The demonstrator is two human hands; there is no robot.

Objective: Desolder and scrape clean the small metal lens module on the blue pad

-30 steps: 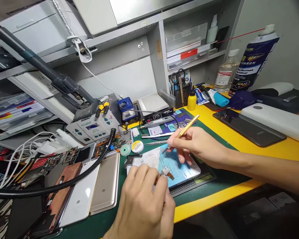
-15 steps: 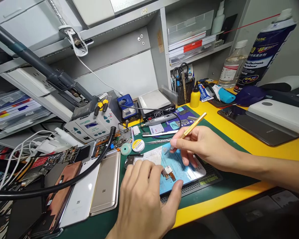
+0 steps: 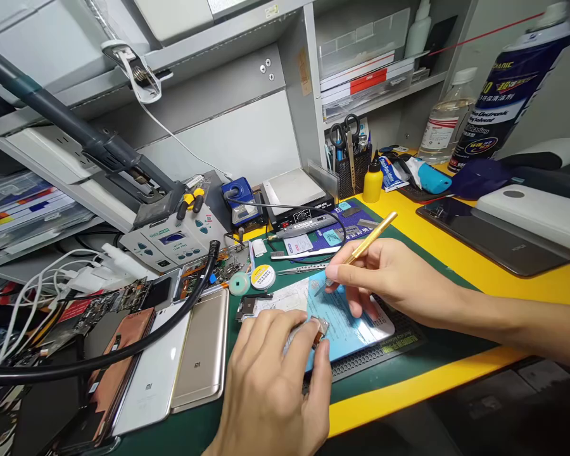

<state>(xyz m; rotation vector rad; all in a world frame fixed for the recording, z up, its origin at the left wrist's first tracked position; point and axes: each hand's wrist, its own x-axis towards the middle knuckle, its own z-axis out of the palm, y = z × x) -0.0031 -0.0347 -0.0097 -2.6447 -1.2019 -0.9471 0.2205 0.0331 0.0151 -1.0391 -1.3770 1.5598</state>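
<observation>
My right hand (image 3: 375, 275) grips a gold-handled craft knife (image 3: 371, 238) like a pen. Its thin grey tip points down at a light-blue sheet (image 3: 344, 329). At the sheet's near left, my left hand (image 3: 278, 373) has its index finger and thumb closed round a small metal module with a brown flex cable (image 3: 322, 327). The fingers partly cover this part. Behind the left hand, a small black phone part (image 3: 248, 307) lies beside a whitish sheet (image 3: 287, 296). Tweezers (image 3: 301, 270) rest just beyond the blue sheet.
Left of the green mat (image 3: 408, 370) lie several phone backs (image 3: 202, 354), crossed by a thick black hose (image 3: 137, 351). A soldering station (image 3: 171, 244) stands behind them. A yellow bottle (image 3: 373, 183), a dark phone (image 3: 496, 237) and a spray can (image 3: 508, 95) are at the right.
My left thumb and index finger have drawn together round the small module, which has turned slightly and is now partly covered. The right hand and knife have hardly moved; the view shifted slightly.
</observation>
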